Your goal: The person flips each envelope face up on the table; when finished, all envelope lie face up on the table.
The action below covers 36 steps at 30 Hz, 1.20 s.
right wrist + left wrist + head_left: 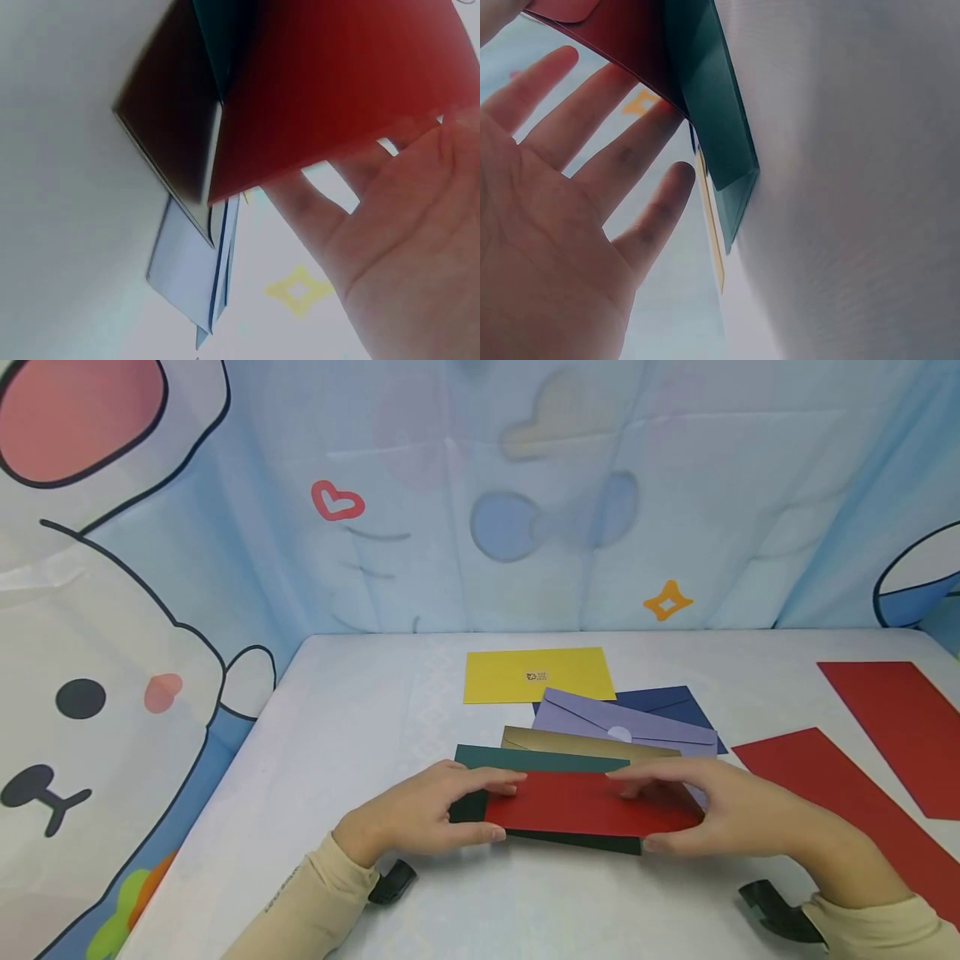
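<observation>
A red envelope is held between both hands over a dark green envelope, tilted up from it in the wrist views. My left hand grips its left end, thumb at the near corner and fingertips at the far edge. At the right end, my right hand holds it likewise, thumb low and fingers along the far edge. The left wrist view shows a flap on the red envelope. Behind the green one lie a gold-brown envelope and a lilac envelope with a round white seal, overlapping.
A navy envelope shows from under the lilac one. Farther back lies a yellow envelope with a small printed mark. Two more red pieces, one nearer and one farther, lie at the right. A patterned curtain hangs behind the white table.
</observation>
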Available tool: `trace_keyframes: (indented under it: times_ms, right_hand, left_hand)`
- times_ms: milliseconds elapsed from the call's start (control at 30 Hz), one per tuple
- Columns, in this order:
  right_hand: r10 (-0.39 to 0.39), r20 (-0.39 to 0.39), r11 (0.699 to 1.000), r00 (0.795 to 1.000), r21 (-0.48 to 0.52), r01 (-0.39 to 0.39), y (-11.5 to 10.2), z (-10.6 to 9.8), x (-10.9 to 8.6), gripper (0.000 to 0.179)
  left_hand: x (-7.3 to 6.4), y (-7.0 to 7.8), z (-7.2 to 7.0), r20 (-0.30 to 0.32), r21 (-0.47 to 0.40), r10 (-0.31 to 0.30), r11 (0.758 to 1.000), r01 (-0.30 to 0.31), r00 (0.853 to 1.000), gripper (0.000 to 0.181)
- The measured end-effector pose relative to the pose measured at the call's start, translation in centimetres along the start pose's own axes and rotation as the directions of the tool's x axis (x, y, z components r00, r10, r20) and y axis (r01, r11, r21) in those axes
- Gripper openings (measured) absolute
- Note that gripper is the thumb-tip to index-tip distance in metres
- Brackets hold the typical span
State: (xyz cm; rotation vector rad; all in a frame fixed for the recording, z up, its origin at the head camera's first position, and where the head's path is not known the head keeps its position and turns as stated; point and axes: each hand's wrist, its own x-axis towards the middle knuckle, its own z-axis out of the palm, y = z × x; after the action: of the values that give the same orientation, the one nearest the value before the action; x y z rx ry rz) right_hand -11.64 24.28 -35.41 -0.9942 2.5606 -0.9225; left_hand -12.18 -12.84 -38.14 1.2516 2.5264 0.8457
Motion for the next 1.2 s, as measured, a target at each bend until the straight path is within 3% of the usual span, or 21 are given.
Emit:
trace_keyframes:
  times_ms: [333, 633, 800, 933, 1033, 1200]
  right_hand:
    - [0.051, 0.039, 0.999, 0.998, -0.003, -0.051, 0.1, -0.43, -0.25, 0.064]
    - [0.092, -0.016, 0.994, 0.996, -0.062, -0.092, 0.09, -0.53, -0.34, 0.051]
    - [0.124, -0.059, 0.992, 0.991, 0.004, -0.124, -0.13, -0.59, -0.18, 0.046]
    - [0.104, -0.108, 0.994, 0.989, 0.031, -0.101, -0.28, -0.49, 0.0, 0.046]
    - [0.054, -0.185, 0.999, 0.981, 0.002, -0.054, -0.35, -0.35, 0.11, 0.05]
    - [-0.011, -0.325, 0.994, 0.946, -0.104, -0.024, -0.59, -0.3, 0.25, 0.067]
  left_hand:
    - [-0.12, -0.05, -0.28, 0.007, -0.016, -0.001, 1.0, 0.001, 1.0, 0.066]
    - [0.09, -0.19, -0.37, -0.007, -0.144, -0.025, 0.989, 0.024, 1.0, 0.062]
    - [0.08, -0.14, -0.42, -0.067, -0.143, -0.035, 0.989, 0.025, 0.997, 0.059]
    - [0.13, -0.1, -0.43, -0.124, -0.108, -0.031, 0.994, 0.018, 0.992, 0.059]
    - [0.18, -0.04, -0.41, -0.17, -0.083, -0.033, 0.996, 0.019, 0.985, 0.064]
    - [0.13, 0.04, -0.38, -0.25, -0.06, -0.044, 0.998, 0.03, 0.967, 0.074]
